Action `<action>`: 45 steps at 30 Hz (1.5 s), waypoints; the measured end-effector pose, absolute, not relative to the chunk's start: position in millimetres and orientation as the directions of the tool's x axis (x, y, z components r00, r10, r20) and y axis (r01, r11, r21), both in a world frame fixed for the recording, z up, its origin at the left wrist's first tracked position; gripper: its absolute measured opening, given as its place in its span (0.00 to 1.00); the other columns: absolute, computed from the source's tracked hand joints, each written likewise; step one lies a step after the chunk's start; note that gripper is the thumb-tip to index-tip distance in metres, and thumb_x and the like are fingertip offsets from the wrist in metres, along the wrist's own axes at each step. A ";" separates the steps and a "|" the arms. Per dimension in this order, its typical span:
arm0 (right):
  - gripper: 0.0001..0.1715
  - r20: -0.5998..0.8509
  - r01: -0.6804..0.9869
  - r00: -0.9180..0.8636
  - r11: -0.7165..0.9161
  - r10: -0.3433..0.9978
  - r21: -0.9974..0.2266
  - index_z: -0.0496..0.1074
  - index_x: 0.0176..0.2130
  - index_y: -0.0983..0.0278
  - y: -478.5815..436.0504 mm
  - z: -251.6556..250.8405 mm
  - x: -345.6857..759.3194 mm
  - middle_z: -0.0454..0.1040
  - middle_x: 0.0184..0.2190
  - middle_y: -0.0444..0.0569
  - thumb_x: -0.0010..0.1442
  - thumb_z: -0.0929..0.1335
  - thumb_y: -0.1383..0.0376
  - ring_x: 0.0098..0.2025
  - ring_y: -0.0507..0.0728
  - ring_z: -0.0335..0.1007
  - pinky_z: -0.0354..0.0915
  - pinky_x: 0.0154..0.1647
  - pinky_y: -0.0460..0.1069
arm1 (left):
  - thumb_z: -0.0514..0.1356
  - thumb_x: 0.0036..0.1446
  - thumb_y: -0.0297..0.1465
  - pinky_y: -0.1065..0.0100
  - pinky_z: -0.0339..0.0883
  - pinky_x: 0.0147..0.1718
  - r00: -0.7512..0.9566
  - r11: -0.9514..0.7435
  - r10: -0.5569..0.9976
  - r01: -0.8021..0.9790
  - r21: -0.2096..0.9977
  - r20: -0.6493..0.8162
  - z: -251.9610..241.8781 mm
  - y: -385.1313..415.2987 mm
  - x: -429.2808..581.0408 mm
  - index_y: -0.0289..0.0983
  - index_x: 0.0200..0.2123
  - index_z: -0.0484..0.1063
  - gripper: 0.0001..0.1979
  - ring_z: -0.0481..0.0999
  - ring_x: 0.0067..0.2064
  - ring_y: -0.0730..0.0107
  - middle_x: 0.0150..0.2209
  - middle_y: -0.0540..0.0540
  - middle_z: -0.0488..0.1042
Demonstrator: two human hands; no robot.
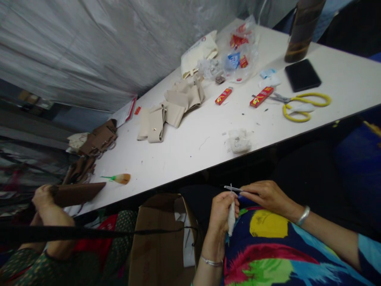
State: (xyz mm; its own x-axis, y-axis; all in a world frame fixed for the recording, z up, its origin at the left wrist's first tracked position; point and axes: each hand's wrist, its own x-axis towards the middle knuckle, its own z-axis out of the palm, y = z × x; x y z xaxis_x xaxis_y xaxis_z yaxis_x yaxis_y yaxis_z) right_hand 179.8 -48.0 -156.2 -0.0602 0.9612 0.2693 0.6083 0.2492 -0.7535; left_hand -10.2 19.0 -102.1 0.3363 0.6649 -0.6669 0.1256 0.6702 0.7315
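Observation:
My left hand is closed around a narrow off-white piece, whose lower end hangs down below the fingers. Just above it, my right hand pinches a slim silver metal tool. The tool's tip lies across the top of the off-white piece, where a thin pale end sticks up. Whether the tool is tweezers or small snips cannot be made out. Both hands are over my lap, in front of the table edge.
On the white table are beige folded leather pieces, yellow-handled scissors, red boxes, a phone, a bottle and a glue bottle. A cardboard box stands below. At left, a co-worker's hands hold brown material.

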 end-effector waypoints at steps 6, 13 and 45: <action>0.20 0.219 0.722 0.060 0.109 0.974 -0.683 0.84 0.45 0.56 -37.5 -165.0 186.9 0.86 0.35 0.47 0.76 0.64 0.54 0.34 0.57 0.83 0.69 0.34 0.46 | 0.72 0.45 0.43 0.75 0.57 0.13 0.302 0.640 0.682 0.193 0.743 -0.666 -97.9 14.4 -12.0 0.32 0.30 0.76 0.19 0.66 0.16 0.77 0.20 0.49 0.72; 0.19 0.204 0.725 0.161 0.025 0.966 -0.688 0.84 0.46 0.55 -36.8 -162.9 188.4 0.86 0.37 0.46 0.75 0.64 0.54 0.34 0.57 0.83 0.70 0.34 0.46 | 0.71 0.43 0.44 0.75 0.58 0.13 0.263 0.620 0.708 0.211 0.755 -0.655 -98.1 22.4 -14.4 0.33 0.31 0.76 0.20 0.66 0.17 0.76 0.21 0.50 0.72; 0.17 0.132 0.622 0.098 0.043 0.986 -0.782 0.85 0.46 0.53 -39.8 -178.0 186.9 0.86 0.37 0.45 0.74 0.66 0.53 0.35 0.58 0.84 0.71 0.35 0.46 | 0.69 0.41 0.39 0.74 0.53 0.11 0.277 0.656 0.659 0.244 0.714 -0.699 -107.2 28.2 -6.2 0.33 0.27 0.75 0.15 0.64 0.15 0.76 0.18 0.50 0.71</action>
